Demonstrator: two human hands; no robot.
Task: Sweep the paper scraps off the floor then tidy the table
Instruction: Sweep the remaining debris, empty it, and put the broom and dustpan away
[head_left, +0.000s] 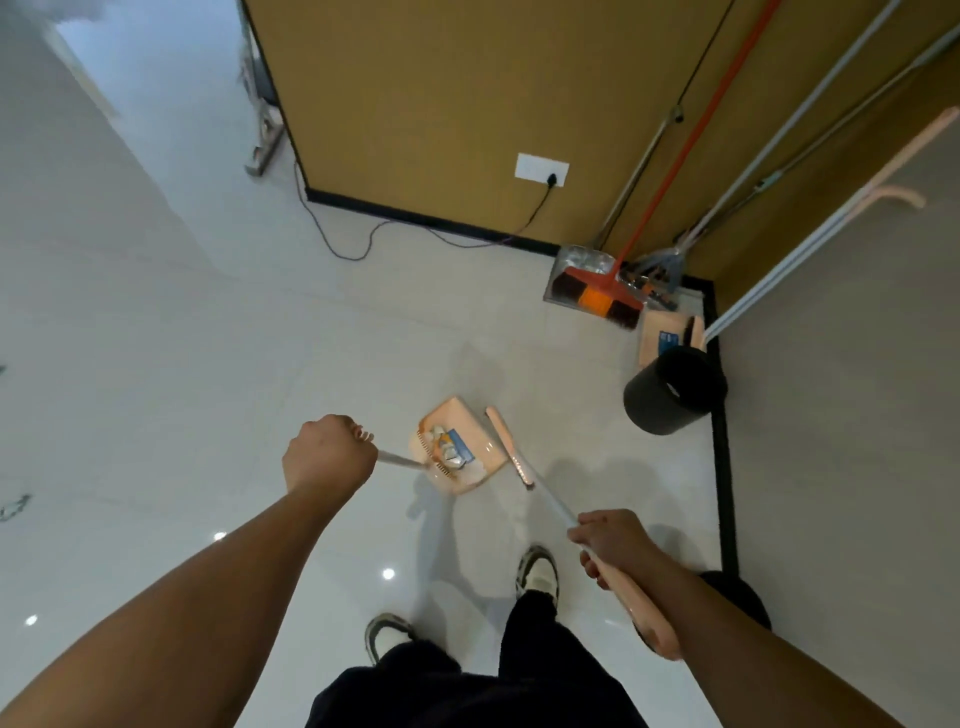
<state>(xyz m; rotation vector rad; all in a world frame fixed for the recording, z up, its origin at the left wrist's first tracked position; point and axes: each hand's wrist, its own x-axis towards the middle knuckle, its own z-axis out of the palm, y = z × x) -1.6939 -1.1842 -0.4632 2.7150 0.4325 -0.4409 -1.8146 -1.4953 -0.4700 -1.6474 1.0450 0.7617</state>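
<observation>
I am looking straight down at a glossy white floor (182, 364), and my left hand (328, 453) is reaching out over it, its fingers (363, 434) wrapping tightly round the peach grip of a thin white handle. That handle is running down to the right into a peach dustpan (457, 449), which is sitting on the floor just ahead of my shoes (537, 571). Paper scraps (448, 448) are lying inside the dustpan, white and blue pieces bunching near its toothed edge. Just beside the dustpan on the right, a peach broom (506, 448) is standing with its narrow head touching the floor, close to the pan's side but whether touching it I cannot tell. Its pale shaft is slanting back toward me into my right hand (610, 543), whose fingers are curling closed round the shaft where the peach grip begins; the grip is lying along my forearm. Further right, a black bin (670, 389) is standing near the dark skirting in the corner. Behind it, a red broom (597, 293) is leaning against the brown wall (441, 104) with its bristles in a clear dustpan, and several pale poles are leaning beside it. A dark cable is trailing from a wall socket (543, 169) across the floor.
</observation>
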